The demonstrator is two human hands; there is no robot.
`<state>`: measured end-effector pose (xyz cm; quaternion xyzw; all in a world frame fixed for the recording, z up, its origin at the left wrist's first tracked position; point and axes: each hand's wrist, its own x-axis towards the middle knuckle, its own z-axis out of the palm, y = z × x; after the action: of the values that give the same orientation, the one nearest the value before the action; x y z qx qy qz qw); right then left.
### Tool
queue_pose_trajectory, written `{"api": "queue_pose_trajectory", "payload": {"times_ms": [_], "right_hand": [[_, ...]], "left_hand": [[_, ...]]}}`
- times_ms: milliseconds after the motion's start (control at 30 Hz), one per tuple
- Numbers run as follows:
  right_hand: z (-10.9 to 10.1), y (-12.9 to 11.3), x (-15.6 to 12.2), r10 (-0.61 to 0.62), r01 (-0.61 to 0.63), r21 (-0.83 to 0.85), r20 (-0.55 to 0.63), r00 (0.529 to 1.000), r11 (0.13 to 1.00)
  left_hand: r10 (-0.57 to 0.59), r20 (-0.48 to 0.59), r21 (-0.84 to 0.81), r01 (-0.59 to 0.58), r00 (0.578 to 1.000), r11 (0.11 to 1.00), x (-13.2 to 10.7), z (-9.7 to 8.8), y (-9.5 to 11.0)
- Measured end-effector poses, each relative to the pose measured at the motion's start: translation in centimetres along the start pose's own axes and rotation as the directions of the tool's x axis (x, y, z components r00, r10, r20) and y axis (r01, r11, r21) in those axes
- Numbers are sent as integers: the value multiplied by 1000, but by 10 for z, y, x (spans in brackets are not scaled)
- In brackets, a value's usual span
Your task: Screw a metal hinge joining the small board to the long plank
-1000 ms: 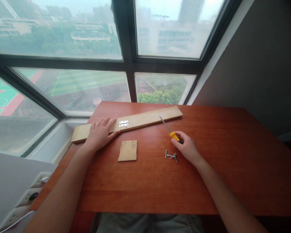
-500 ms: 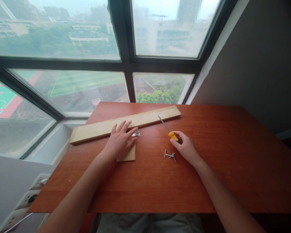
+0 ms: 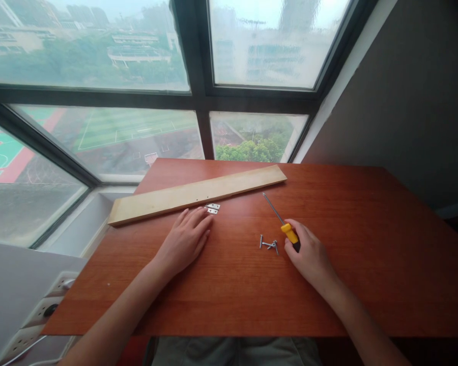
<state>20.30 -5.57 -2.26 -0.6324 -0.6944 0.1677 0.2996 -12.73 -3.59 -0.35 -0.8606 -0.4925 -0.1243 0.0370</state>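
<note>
My left hand (image 3: pixel 187 240) lies palm down with its fingers stretched out, fingertips at a small silver metal hinge (image 3: pixel 213 209). What is under the palm is hidden. Behind the hinge a long pale wooden board (image 3: pixel 198 192) lies slantwise, with small holes near its front edge. My right hand (image 3: pixel 311 254) is closed round the yellow and black handle of a screwdriver (image 3: pixel 290 233); its shaft points up and left, the tip apart from the board. Several silver screws (image 3: pixel 269 244) lie in a loose group just left of my right hand.
Everything lies on a reddish-brown wooden table (image 3: pixel 366 244). A dark window frame (image 3: pixel 202 101) stands along its far side, and a grey wall (image 3: pixel 397 101) rises at the right. Power sockets (image 3: pixel 48 309) with plugs sit low on the left.
My left hand has drawn back from the long board and lowered; the small wooden piece seen under it before is out of sight. My right hand has moved right and nearer with the screwdriver.
</note>
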Motion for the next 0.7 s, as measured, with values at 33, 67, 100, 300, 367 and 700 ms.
{"api": "queue_pose_trajectory", "payload": {"times_ms": [33,67,100,300,367,700], "right_hand": [[-1,1,0,1,-1,-1,2,1000,1000],[-1,1,0,4,-4,0,3,1000,1000],[-1,1,2,8,-8,2,6,1000,1000],[2,-6,21,27,-28,34,17,999,999],[2,-7,26,34,-35,46,18,999,998],[-2,-3,27,59,-61,81,27,998,995]], "left_hand": [[-4,-28,8,4,1000,1000,1,-2,0],[-8,-50,15,9,999,1000,3,-3,2],[-1,-60,14,1,998,1000,6,-5,9],[288,58,-215,-270,956,939,31,-4,96],[376,68,-273,-346,924,898,37,3,121],[413,60,-354,-367,909,860,52,34,113]]}}
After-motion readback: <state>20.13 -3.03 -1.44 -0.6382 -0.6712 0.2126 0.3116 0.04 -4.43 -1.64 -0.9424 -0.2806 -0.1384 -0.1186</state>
